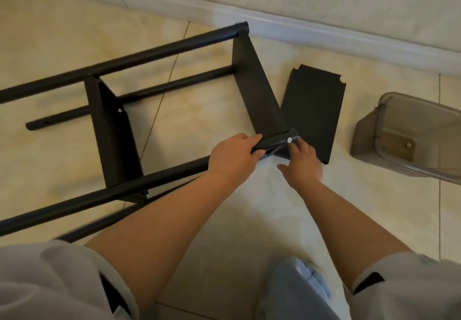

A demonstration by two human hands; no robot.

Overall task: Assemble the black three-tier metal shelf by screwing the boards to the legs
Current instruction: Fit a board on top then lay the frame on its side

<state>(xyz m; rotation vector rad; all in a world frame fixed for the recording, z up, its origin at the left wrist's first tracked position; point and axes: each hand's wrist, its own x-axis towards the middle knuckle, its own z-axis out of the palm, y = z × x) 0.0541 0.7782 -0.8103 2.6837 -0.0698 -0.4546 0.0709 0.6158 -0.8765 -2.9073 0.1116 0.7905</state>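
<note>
- Head view, shelf frame (pixel 119 130): black metal, lying on its side on the tiled floor (pixel 199 95), filling the picture from 9 o'clock to the centre.
- Legs: four black tubes running lengthwise. The far leg (pixel 149 50) is stretching from 9 toward 12 o'clock; the near leg (pixel 104 195) is passing under the left forearm at 8 o'clock.
- Fitted boards: one board (pixel 112 140) is standing on edge between the legs at 9 o'clock; the end board (pixel 257 88) is standing on edge just right of centre, reaching up toward 12 o'clock.
- Screw (pixel 289 140): silver head sitting in the near leg's end, at the lower corner of the end board.
- Left hand (pixel 232 160): curling its fingers round the near leg's end, just left of the screw, thumb lying along the tube.
- Right hand (pixel 301 162): fingertips touching the leg end right at the screw, thumb spreading away to the left. Whether it is pinching the screw cannot be told.
- Loose board (pixel 314 112): black, lying flat on the floor at 2 o'clock, just beside the end board, its near end partly behind the right hand.
- Plastic bin (pixel 404 140): translucent grey, tipped on its side at 3 o'clock, well apart from the frame.
- Baseboard (pixel 324 33): pale, running along the wall from 11 to 3 o'clock.
</note>
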